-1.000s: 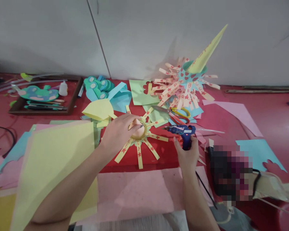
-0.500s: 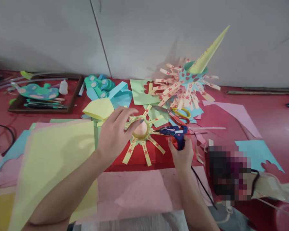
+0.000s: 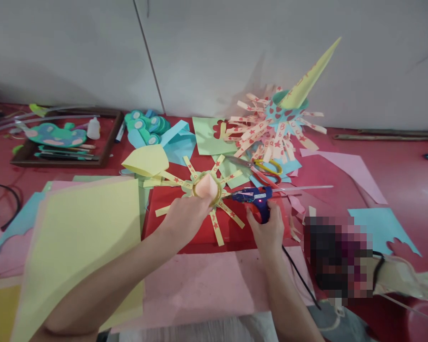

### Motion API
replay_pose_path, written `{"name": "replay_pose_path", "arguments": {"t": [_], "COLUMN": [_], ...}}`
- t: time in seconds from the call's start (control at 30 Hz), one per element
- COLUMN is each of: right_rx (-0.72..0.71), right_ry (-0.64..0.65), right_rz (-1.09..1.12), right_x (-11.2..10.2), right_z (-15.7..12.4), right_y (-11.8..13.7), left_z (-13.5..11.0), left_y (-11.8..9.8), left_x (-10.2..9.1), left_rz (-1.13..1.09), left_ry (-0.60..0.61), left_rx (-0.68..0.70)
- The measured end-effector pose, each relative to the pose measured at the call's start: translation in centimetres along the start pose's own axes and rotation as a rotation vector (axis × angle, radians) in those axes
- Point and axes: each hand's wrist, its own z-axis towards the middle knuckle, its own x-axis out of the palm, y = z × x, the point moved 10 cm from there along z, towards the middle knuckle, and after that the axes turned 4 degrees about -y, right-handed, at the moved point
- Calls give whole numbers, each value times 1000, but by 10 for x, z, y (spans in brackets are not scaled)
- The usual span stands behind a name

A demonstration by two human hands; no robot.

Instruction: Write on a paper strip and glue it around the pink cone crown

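My right hand [image 3: 269, 225] grips the handle of a blue hot glue gun [image 3: 258, 199], a small red light on its body. The nozzle points left, close to the right side of a yellow paper ring [image 3: 218, 195]. Inside the ring stands a pale peach paper cone [image 3: 204, 185]. Yellow paper strips [image 3: 216, 228] with red letters and stars spread outward around it. My left hand [image 3: 187, 218] is closed at the near edge of the ring, its fingertips partly hidden and seemingly pinching the rim. A clear glue stick [image 3: 306, 188] sticks out behind the gun.
Scissors [image 3: 257, 167] lie behind the glue gun. A paper craft with a tall yellow cone [image 3: 312, 73] stands at the back. On the left are a brown tray [image 3: 116, 137] and yellow sheets [image 3: 89, 237]. A black cord [image 3: 299, 275] runs from the gun.
My left hand has come down from above the ring's left side to its near edge, and its fingers have closed. The glue gun has shifted slightly left with my right hand.
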Motion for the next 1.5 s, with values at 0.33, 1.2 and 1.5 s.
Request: {"name": "replay_pose_path", "arguments": {"t": [0.33,1.2,1.5], "right_rx": [-53,-259,-318], "right_ry": [49,82,73], "right_rz": [-53,-231,-226], "right_x": [6,19,20], "right_z": [-6,-22,-24], "right_y": [4,19,23], "left_z": [7,7,8], "left_y": [5,8,11], "left_x": [11,14,19], "left_rz": [91,138,110], "left_ry": [46,41,109], "left_rx": [40,51,6]}}
